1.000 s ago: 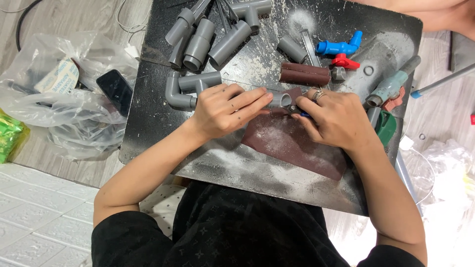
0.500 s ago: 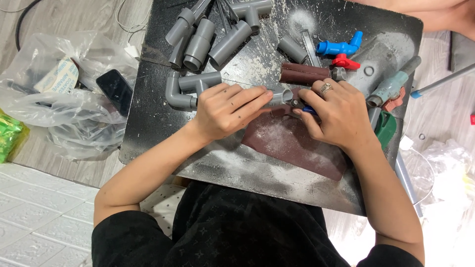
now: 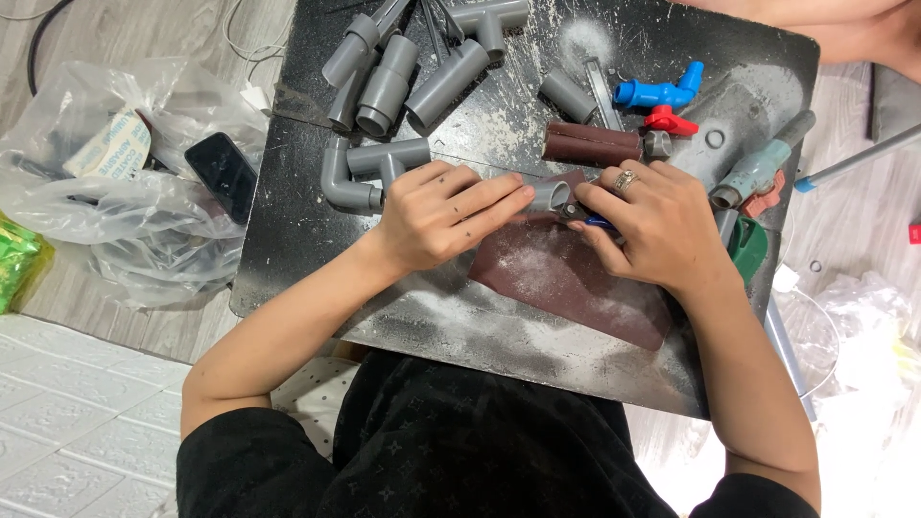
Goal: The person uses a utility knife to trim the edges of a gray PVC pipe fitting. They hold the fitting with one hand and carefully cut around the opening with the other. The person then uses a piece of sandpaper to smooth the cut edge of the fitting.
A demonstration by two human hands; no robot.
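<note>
My left hand (image 3: 436, 213) grips a short grey pipe fitting (image 3: 550, 196) over a sheet of brown sandpaper (image 3: 566, 278) dusted with white powder. My right hand (image 3: 652, 225), a ring on one finger, holds a small blue-handled tool (image 3: 597, 222) against the fitting's open end. Both hands meet at the middle of a black board (image 3: 288, 240).
Grey elbows and tees (image 3: 369, 173) and straight couplings (image 3: 389, 84) lie at the board's far left. A brown sandpaper roll (image 3: 590, 144), blue valve (image 3: 660, 92), red handle (image 3: 669, 121) and grey valve (image 3: 758, 173) lie far right. A phone (image 3: 223, 176) rests on plastic bags (image 3: 125, 192) at left.
My right hand has shifted slightly left and down along the fitting's end. My left hand keeps hold of the fitting in nearly the same place.
</note>
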